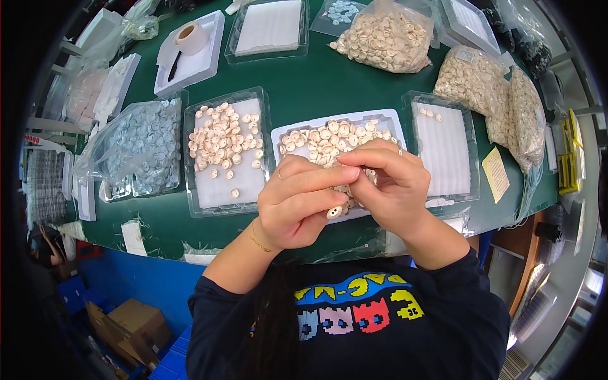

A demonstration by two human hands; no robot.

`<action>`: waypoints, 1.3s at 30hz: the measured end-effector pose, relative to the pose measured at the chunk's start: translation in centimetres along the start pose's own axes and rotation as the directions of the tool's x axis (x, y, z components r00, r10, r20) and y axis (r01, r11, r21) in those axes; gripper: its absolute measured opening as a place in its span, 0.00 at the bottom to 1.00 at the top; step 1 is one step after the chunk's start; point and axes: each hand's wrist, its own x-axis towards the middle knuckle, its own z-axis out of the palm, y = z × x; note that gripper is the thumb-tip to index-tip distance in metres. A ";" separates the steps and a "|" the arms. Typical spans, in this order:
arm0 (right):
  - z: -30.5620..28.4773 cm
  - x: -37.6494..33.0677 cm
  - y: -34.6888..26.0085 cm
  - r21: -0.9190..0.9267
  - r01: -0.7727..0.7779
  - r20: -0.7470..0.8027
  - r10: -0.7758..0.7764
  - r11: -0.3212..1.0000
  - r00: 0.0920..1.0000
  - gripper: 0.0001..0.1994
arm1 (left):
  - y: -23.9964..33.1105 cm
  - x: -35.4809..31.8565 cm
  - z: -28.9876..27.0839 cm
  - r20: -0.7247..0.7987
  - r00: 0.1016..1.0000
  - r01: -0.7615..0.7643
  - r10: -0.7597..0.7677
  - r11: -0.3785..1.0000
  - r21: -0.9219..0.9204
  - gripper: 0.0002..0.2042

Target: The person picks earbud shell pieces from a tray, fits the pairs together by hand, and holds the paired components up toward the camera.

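Both my hands meet over a white tray [276, 134] heaped with cream buttons [329, 136]. My left hand [297, 199] is closed, its fingers curled, and a cream button [334, 213] with dark holes sticks out at their lower side. Thumb and forefinger of my right hand [396, 183] are pinched together against the left fingertips. Whatever lies in that pinch is too small or hidden to name. Left of the tray, a clear plastic tray [209, 196] with a white liner holds many pinkish buttons [221, 136]. On the right, another lined tray [446, 158] carries a few cream buttons [430, 114].
A bag of blue buttons [142, 149] lies at the left. Bags of cream buttons [386, 38] stand at the back and right [472, 79]. Farther back are a tape roll [191, 39] and a lined tray [269, 28]. A yellow paper [496, 174] lies on the green table [297, 79].
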 end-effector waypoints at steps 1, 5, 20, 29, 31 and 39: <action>0.0 0.0 0.0 0.000 0.000 0.000 0.000 1.000 1.000 0.10 | 0.1 0.0 0.0 0.007 1.000 -0.001 0.001 1.000 -0.023 0.15; -0.1 -0.3 0.3 0.038 -0.019 -0.013 0.020 0.999 1.000 0.11 | 0.4 0.0 0.0 0.018 1.000 0.026 -0.025 0.996 -0.083 0.15; -0.7 -0.1 -0.2 0.029 0.076 0.106 -0.078 0.997 0.991 0.13 | 0.2 0.0 0.1 -0.001 0.996 -0.094 0.094 0.996 -0.008 0.14; -0.6 0.4 -0.2 -0.097 0.181 0.070 -0.175 0.979 0.982 0.15 | 0.2 0.2 -0.5 0.035 0.985 -0.170 0.167 0.970 0.172 0.14; -1.0 0.4 -0.3 -0.103 0.174 0.062 -0.168 0.979 0.984 0.15 | 0.1 0.1 -0.6 0.018 0.986 -0.167 0.167 0.970 0.175 0.13; -1.3 0.5 -0.4 -0.089 0.191 0.042 -0.188 0.978 0.981 0.16 | 0.2 -0.2 -0.5 -0.005 0.986 -0.162 0.165 0.975 0.153 0.11</action>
